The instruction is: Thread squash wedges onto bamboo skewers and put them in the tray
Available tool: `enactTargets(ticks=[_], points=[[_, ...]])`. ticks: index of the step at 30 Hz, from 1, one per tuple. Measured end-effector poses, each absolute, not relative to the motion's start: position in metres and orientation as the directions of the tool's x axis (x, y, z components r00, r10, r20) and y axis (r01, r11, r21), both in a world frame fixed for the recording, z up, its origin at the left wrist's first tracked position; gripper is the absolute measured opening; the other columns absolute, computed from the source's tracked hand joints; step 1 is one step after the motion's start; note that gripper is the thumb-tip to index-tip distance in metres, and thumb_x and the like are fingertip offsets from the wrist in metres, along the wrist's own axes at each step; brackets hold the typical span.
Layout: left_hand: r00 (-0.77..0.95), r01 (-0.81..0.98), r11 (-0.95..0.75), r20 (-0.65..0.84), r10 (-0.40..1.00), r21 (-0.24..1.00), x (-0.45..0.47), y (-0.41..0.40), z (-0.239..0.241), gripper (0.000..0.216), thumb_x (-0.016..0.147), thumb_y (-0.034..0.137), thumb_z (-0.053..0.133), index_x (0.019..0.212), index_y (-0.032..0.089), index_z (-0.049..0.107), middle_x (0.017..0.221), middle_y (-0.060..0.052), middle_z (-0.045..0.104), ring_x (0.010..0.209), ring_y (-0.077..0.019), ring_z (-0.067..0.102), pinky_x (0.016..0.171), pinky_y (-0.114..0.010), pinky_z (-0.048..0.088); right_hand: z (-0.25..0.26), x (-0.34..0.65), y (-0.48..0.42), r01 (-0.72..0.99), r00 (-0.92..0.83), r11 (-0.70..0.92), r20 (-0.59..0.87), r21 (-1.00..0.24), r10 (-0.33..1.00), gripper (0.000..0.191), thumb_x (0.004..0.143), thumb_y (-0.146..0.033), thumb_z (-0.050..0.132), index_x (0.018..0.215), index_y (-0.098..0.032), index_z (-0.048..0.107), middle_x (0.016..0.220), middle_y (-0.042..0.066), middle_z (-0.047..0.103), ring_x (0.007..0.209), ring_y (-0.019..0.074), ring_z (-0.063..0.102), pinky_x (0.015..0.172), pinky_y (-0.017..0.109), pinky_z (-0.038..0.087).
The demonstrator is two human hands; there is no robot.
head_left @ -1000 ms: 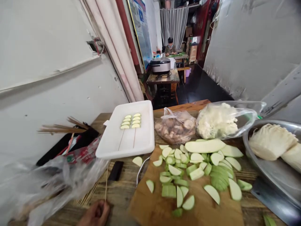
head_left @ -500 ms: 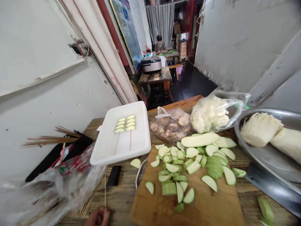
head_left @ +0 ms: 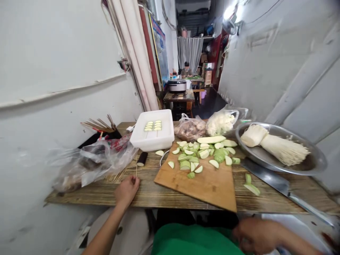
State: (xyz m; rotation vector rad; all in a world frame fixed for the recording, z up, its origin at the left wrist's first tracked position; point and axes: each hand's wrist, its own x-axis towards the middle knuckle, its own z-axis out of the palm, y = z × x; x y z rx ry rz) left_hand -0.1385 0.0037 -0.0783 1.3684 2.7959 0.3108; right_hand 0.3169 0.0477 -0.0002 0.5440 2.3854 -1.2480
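My left hand (head_left: 128,190) rests at the table's front left, fingers pinched round a thin wooden skewer (head_left: 136,167) that points away from me. Nothing is threaded on the visible part of that stick. My right hand (head_left: 252,234) is low at the right, below the table edge beside the green clothing, its fingers smeared by motion. Green-skinned vegetable slices (head_left: 186,165) lie scattered on the wooden cutting board (head_left: 196,184). Inside the white plastic tub (head_left: 151,144), two skewers of sliced vegetable (head_left: 153,126) lie side by side.
A cleaver (head_left: 268,175) lies right of the board, near a metal basin (head_left: 317,159) holding enoki mushrooms (head_left: 284,148). Bags of brown mushrooms (head_left: 191,128) and a white vegetable (head_left: 221,122) stand behind. More skewers (head_left: 119,173) and a plastic bag (head_left: 98,159) lie left. A person (head_left: 186,72) sits far back.
The camera view has tipped and drawn back, so the table's front edge and my right hand now show. My left hand still pinches the skewer.
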Motion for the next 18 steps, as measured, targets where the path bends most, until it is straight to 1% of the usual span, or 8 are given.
enactTargets(ticks=[1, 2, 4, 6, 8, 12, 15, 18], points=[[-0.605, 0.791, 0.585, 0.083, 0.792, 0.182, -0.138, 0.003, -0.079, 0.036, 0.082, 0.046, 0.032, 0.078, 0.02, 0.057, 0.077, -0.007, 0.065, 0.072, -0.0227, 0.061, 0.052, -0.026, 0.029, 0.024, 0.323, 0.059, 0.493, -0.856, 0.559, -0.486, -0.667, 0.176, 0.026, 0.085, -0.033, 0.05, 0.104, -0.026, 0.065, 0.089, 0.004, 0.069, 0.081, 0.0221, 0.065, 0.067, 0.032, 0.05], [-0.598, 0.796, 0.577, 0.086, 0.797, 0.182, -0.138, 0.003, -0.079, 0.036, 0.082, 0.046, 0.031, 0.078, 0.02, 0.057, 0.077, -0.007, 0.065, 0.072, -0.023, 0.061, 0.052, -0.026, 0.029, 0.048, 0.325, 0.076, 0.46, -0.885, 0.563, -0.411, -0.687, 0.22, 0.031, 0.087, -0.035, 0.045, 0.113, -0.026, 0.061, 0.1, 0.004, 0.067, 0.088, 0.0209, 0.063, 0.073, 0.031, 0.05], [-0.591, 0.8, 0.568, 0.086, 0.802, 0.192, -0.138, 0.003, -0.08, 0.036, 0.082, 0.045, 0.031, 0.078, 0.021, 0.056, 0.075, -0.007, 0.065, 0.07, -0.0232, 0.061, 0.052, -0.027, 0.028, 0.088, 0.31, 0.125, 0.451, -0.883, 0.609, -0.23, -0.653, 0.408, 0.038, 0.088, -0.04, 0.042, 0.121, -0.025, 0.055, 0.114, 0.004, 0.062, 0.1, 0.021, 0.059, 0.083, 0.032, 0.047], [-0.586, 0.8, 0.562, 0.079, 0.806, 0.21, -0.139, 0.004, -0.081, 0.034, 0.083, 0.045, 0.031, 0.077, 0.021, 0.056, 0.074, -0.006, 0.065, 0.07, -0.0229, 0.061, 0.052, -0.026, 0.027, 0.109, 0.273, 0.185, 0.569, -0.772, 0.648, -0.058, -0.506, 0.633, 0.046, 0.085, -0.045, 0.047, 0.125, -0.022, 0.052, 0.125, 0.006, 0.055, 0.11, 0.0245, 0.053, 0.093, 0.036, 0.041], [-0.579, 0.804, 0.55, 0.084, 0.811, 0.225, -0.141, 0.006, -0.083, 0.033, 0.083, 0.043, 0.032, 0.076, 0.021, 0.055, 0.073, -0.005, 0.065, 0.069, -0.0221, 0.061, 0.052, -0.026, 0.027, 0.111, 0.223, 0.247, 0.767, -0.552, 0.533, 0.056, -0.358, 0.832, 0.058, 0.079, -0.044, 0.057, 0.131, -0.022, 0.045, 0.133, 0.006, 0.048, 0.121, 0.0245, 0.044, 0.101, 0.033, 0.033], [-0.573, 0.808, 0.533, 0.124, 0.81, 0.249, -0.145, 0.008, -0.086, 0.028, 0.085, 0.04, 0.034, 0.077, 0.021, 0.053, 0.071, -0.004, 0.064, 0.066, -0.0189, 0.061, 0.053, -0.025, 0.028, 0.09, 0.13, 0.341, 0.838, -0.395, 0.413, 0.124, -0.356, 0.91, 0.077, 0.069, -0.04, 0.07, 0.135, -0.016, 0.039, 0.142, 0.012, 0.034, 0.132, 0.0316, 0.023, 0.106, 0.044, 0.022], [-0.552, 0.818, 0.495, 0.157, 0.819, 0.294, -0.145, 0.006, -0.085, 0.027, 0.086, 0.039, 0.034, 0.083, 0.02, 0.054, 0.072, -0.003, 0.064, 0.066, -0.0175, 0.061, 0.056, -0.025, 0.033, 0.077, 0.084, 0.373, 0.82, -0.35, 0.382, 0.154, -0.425, 0.924, 0.055, 0.074, -0.035, 0.068, 0.122, -0.015, 0.052, 0.13, 0.012, 0.048, 0.124, 0.0332, 0.036, 0.099, 0.049, 0.032], [-0.546, 0.813, 0.458, 0.2, 0.814, 0.359, -0.146, 0.006, -0.086, 0.027, 0.086, 0.035, 0.035, 0.094, 0.02, 0.055, 0.073, -0.004, 0.064, 0.069, -0.0172, 0.06, 0.062, -0.027, 0.04, 0.082, 0.061, 0.39, 0.728, -0.352, 0.421, 0.233, -0.541, 0.907, 0.029, 0.088, -0.03, 0.053, 0.112, -0.015, 0.055, 0.115, 0.008, 0.056, 0.098, 0.0198, 0.057, 0.082, 0.04, 0.048]])
